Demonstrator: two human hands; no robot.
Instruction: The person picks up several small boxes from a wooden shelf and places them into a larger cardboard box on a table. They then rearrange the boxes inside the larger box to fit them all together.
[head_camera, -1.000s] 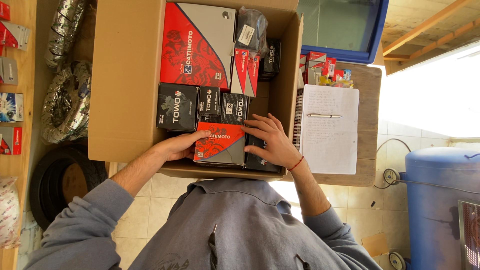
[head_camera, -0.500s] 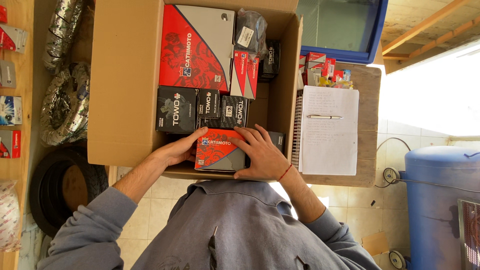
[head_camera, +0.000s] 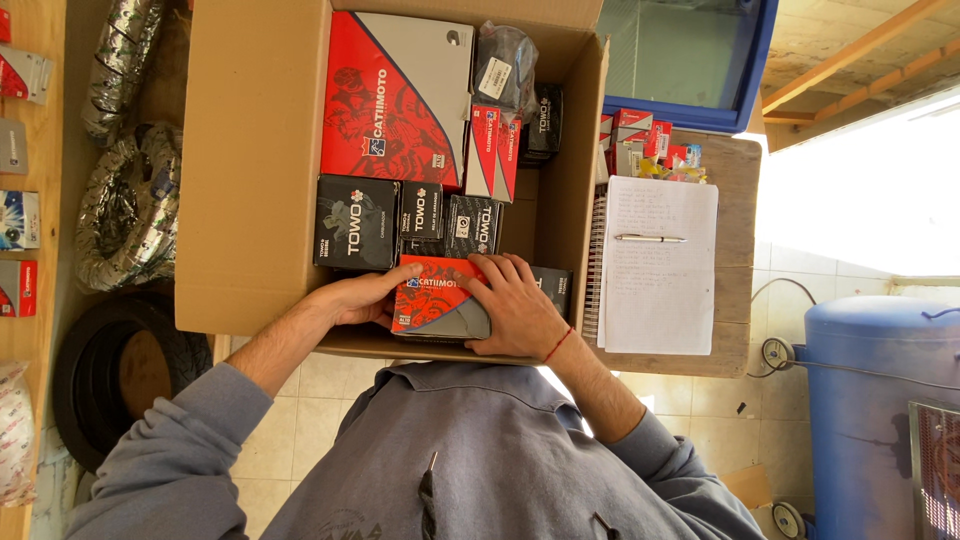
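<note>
The cardboard box (head_camera: 260, 170) is holding 1 large red carton (head_camera: 395, 95), black cartons (head_camera: 358, 222) and slim red packs (head_camera: 492, 152). Both hands are gripping a small red-and-grey box (head_camera: 438, 297) at the near wall: left hand (head_camera: 362, 298) and right hand (head_camera: 515, 308) clamped on its ends. Bare cardboard is showing beside the right wall.

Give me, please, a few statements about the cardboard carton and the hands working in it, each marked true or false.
1. Both the left hand and the right hand grip the small red and grey box. True.
2. The cardboard carton holds only black boxes. False: a large red and grey box lies in it too.
3. A pen lies on the spiral notebook. True.
4. The blue drum stands inside the carton. False: it stands apart, on the floor.
</note>
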